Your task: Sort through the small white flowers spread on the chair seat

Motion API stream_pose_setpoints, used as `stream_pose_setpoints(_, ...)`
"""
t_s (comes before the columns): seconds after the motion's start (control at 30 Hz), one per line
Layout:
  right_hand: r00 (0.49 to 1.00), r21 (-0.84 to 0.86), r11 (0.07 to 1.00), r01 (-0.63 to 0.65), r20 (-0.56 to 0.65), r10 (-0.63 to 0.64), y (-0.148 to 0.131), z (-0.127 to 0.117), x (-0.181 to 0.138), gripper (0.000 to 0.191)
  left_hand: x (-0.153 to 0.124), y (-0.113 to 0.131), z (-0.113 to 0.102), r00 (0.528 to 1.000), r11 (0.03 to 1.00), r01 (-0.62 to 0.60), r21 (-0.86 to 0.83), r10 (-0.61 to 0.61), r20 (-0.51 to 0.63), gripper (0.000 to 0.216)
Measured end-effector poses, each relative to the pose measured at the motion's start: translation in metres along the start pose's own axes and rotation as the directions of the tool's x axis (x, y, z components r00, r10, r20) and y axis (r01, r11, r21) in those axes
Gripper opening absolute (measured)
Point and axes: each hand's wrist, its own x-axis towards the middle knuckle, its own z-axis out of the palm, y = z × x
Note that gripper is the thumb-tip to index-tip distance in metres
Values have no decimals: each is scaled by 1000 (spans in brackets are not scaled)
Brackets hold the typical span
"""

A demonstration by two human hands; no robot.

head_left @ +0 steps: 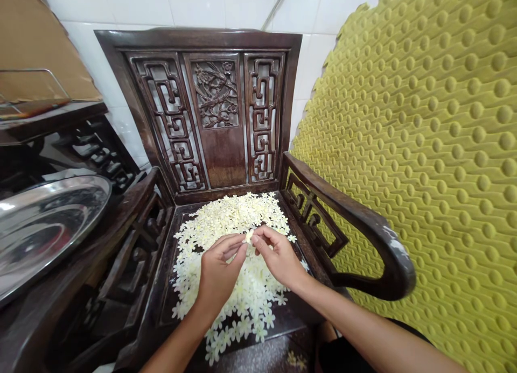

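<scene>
Over the seat of a carved dark wooden chair lies a heap of small cream-white artificial-looking flowers (242,209). My left hand (221,265) and my right hand (277,253) meet above the heap, fingertips almost touching. Between them is a small pale flower piece (249,237), pinched from both sides. Whether it is one flower or several stacked together is too small to make out. A string of linked flowers (242,330) seems to trail over the seat's front edge below my hands.
The chair's back (222,157) stands against a white tiled wall, with a curved armrest (355,222) on the right. A round metal tray (52,217) rests at the left. A yellow bumpy foam mat (428,131) stands upright at the right. A few flowers (297,359) lie low down in front.
</scene>
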Motion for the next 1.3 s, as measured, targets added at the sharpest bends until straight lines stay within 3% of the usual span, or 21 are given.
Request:
stream_pose_setpoints(0.17, 988, -222, 965, 142, -23, -150, -6, -5, 0, 17, 4, 2, 2, 985, 977, 163, -139, -169, -34, 23)
stream_pose_setpoints(0.37, 977, -186, 960, 211, 65, -202, -7, -5, 1, 16, 3, -1, -3, 961, 944, 271, -186, -277, -8, 28)
stream_pose_setpoints(0.73, 999, 98, 995, 22, 42, -26, 5, -5, 8, 20, 4, 7, -5, 958, 924, 286, -255, -268, 101, 24)
stream_pose_setpoints(0.87, 984, 371, 916, -155, 145, 108, 8, -1, 10, 32, 4, 5, -6, 937, 873, 347, -343, -309, 161, 24)
stream_pose_setpoints(0.97, 969, 459, 859, -228, 189, 157, 8, 0, 11, 33, 5, 4, -8, 916, 831, 399, -388, -342, 209, 22)
stream_pose_setpoints(1.07, 979, 399, 900, -175, 169, 116, 6, -2, 10, 28, 5, 3, -8, 912, 829, 409, -380, -358, 200, 25)
stream_pose_setpoints(1.2, 993, 100, 995, 18, 117, -30, 0, -8, 7, 28, 3, 2, -6, 919, 857, 393, -333, -380, 107, 29)
stream_pose_setpoints(1.3, 988, -62, 990, 129, 88, -123, -4, -10, 5, 25, 1, 2, -3, 924, 852, 382, -359, -365, 116, 26)
